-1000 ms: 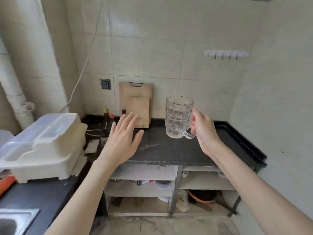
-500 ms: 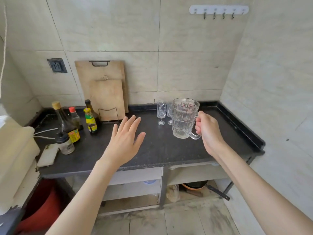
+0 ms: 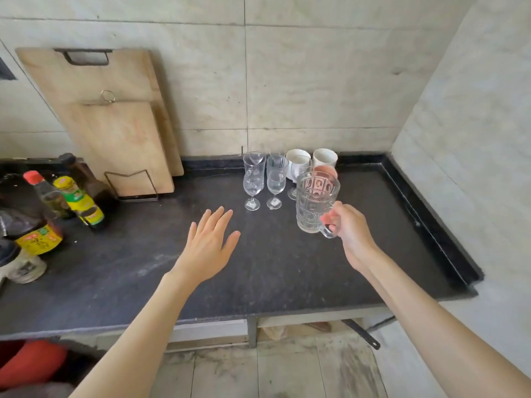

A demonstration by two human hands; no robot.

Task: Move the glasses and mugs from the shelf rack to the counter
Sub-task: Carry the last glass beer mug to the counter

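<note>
My right hand [image 3: 349,228] grips the handle of a clear patterned glass mug [image 3: 314,203] and holds it upright just above the dark counter [image 3: 143,271]. Behind the mug stand two stemmed glasses [image 3: 253,179] [image 3: 276,179], a third stemmed glass partly hidden, two white mugs [image 3: 297,162] [image 3: 324,158] and a pinkish cup [image 3: 326,170] near the back wall. My left hand [image 3: 209,245] hovers flat over the middle of the counter, fingers spread, holding nothing. The shelf rack is out of view.
Two wooden cutting boards [image 3: 115,122] lean on the wall in a wire stand. Several sauce bottles [image 3: 77,201] crowd the counter's left end. A raised black rim [image 3: 431,216] borders the counter at the right wall. Something red [image 3: 31,363] sits below left.
My view has come closer and tilted down onto the counter. The right hand has carried the glass mug lower, toward the group of glasses and mugs. The left hand stays spread.
</note>
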